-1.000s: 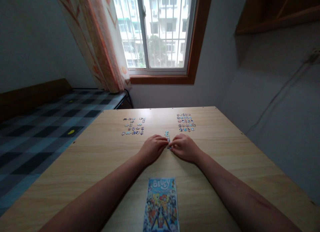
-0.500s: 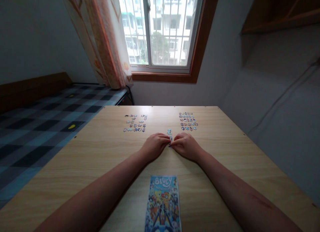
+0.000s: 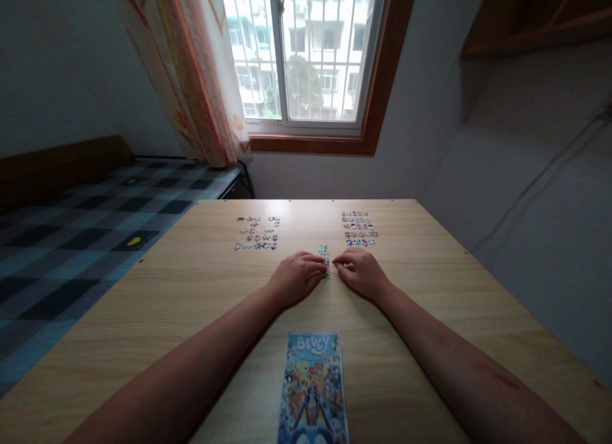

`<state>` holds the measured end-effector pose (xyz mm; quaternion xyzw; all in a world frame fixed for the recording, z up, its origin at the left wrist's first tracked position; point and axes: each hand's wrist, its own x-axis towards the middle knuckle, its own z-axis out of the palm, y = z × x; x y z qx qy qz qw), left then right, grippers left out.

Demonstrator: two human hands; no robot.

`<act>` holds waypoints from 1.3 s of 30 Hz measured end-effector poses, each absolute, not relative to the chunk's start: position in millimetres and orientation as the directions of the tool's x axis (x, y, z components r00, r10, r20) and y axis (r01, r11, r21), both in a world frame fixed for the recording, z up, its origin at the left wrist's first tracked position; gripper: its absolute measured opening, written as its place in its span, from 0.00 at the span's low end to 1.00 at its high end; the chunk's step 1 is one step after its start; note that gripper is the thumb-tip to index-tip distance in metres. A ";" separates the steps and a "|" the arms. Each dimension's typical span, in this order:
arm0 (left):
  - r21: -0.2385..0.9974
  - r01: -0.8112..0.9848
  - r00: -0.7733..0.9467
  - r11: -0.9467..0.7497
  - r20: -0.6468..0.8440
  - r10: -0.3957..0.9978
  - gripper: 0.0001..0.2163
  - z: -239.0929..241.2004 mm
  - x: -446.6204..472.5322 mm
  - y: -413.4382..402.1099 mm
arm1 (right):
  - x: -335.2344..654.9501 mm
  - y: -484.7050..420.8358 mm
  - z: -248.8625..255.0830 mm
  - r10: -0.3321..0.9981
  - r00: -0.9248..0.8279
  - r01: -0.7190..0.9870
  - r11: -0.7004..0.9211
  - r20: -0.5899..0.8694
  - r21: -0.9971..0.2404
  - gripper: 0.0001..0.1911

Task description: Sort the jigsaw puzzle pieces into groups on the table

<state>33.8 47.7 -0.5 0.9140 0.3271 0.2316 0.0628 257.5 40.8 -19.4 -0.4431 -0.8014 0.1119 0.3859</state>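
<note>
A narrow strip of joined jigsaw pieces lies upright in line with me near the table's middle. My left hand is at the strip's left side, its closed fingertips holding the strip's near part and covering some of it. Just to the right of the strip, a small gap apart, is my right hand, thumb and forefinger pinched together with no piece visible between them. Closer to me lies a printed picture sheet with "BLUEY" lettering and many cartoon figures.
Loose jigsaw pieces lie in rows at the far left of the wooden table. Another block of pieces lies at the far right. A bed with a checked cover stands left of the table, and a window is behind it.
My right hand has drawn back slightly to the right from the strip, baring its near end. My left hand stays at the strip. The view has tilted down a little.
</note>
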 end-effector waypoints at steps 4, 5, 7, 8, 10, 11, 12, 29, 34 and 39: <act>0.260 0.560 0.699 -0.787 0.360 0.617 0.10 2.8 35.3 46.6 | 257.9 41.0 -19.9 0.803 -0.309 0.631 0.574 0.509 -0.522 0.08; 0.260 0.559 0.701 -0.787 0.359 0.616 0.10 2.3 35.4 46.7 | 258.0 41.0 -20.0 0.804 -0.308 0.633 0.573 0.509 -0.521 0.08; 0.264 0.559 0.698 -0.786 0.361 0.618 0.10 0.1 35.0 47.3 | 257.9 40.8 -19.8 0.803 -0.309 0.637 0.573 0.509 -0.517 0.08; 0.272 0.560 0.690 -0.783 0.371 0.622 0.10 -1.5 34.6 47.9 | 257.9 40.7 -19.6 0.803 -0.309 0.638 0.572 0.509 -0.515 0.08; 0.308 0.565 0.652 -0.765 0.401 0.643 0.10 -4.6 33.5 49.4 | 257.6 40.3 -18.9 0.804 -0.311 0.639 0.572 0.508 -0.514 0.08; 0.333 0.570 0.623 -0.751 0.420 0.660 0.10 -5.9 32.9 50.4 | 257.6 40.1 -18.4 0.804 -0.312 0.638 0.573 0.506 -0.515 0.08; 0.361 0.576 0.591 -0.733 0.436 0.679 0.10 -6.8 32.2 51.6 | 257.6 39.9 -18.1 0.803 -0.315 0.635 0.574 0.506 -0.517 0.08; 0.539 0.677 0.332 -0.501 0.384 0.862 0.12 -4.6 31.6 60.5 | 255.2 38.5 -19.4 0.776 -0.370 0.667 0.605 0.512 -0.435 0.07; 0.509 0.706 0.352 -0.493 0.352 0.867 0.15 -4.7 34.5 60.1 | 255.0 34.2 -17.0 0.783 -0.373 0.691 0.592 0.498 -0.414 0.07; 0.510 0.714 0.350 -0.479 0.333 0.876 0.17 -2.9 37.4 59.7 | 253.9 32.6 -16.5 0.785 -0.401 0.745 0.579 0.473 -0.330 0.10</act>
